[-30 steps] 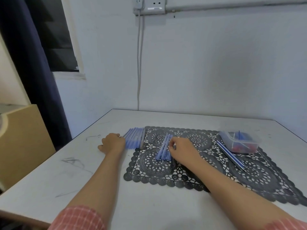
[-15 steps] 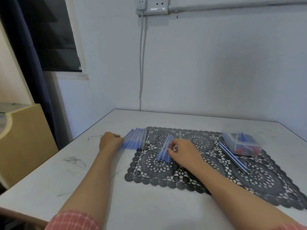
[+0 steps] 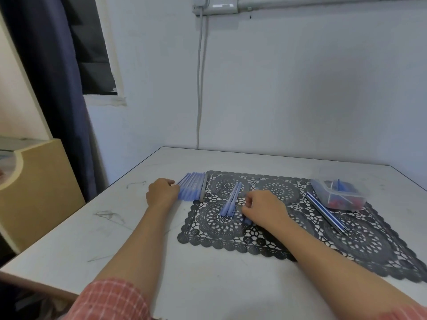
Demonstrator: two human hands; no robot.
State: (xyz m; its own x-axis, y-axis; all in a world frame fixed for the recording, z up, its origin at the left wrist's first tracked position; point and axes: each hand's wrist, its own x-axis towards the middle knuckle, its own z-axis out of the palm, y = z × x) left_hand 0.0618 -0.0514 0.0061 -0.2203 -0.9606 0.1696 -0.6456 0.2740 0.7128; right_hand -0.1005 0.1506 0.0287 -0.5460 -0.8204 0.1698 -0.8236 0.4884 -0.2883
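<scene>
A row of several light blue pens [image 3: 193,189] lies side by side on the white table [image 3: 143,229], against the left edge of a black lace mat [image 3: 360,245]. My left hand [image 3: 161,192] rests as a loose fist on the table, its curled fingers touching the row's left side. A small pile of blue pens [image 3: 231,203] lies on the mat. Just right of the pile, my right hand [image 3: 263,207] curls its fingers round a blue pen [image 3: 247,221], whose end pokes out beneath the hand.
A clear plastic tub [image 3: 339,195] with red and blue parts stands on the mat's far right. Thin dark and blue striped sticks [image 3: 323,211] lie beside it. A wooden cabinet [image 3: 41,188] stands left of the table, and a wall rises behind it.
My right hand has drawn slightly right, away from the small pile, with a pen in its fingers. My left hand has slid a little left, to the edge of the row.
</scene>
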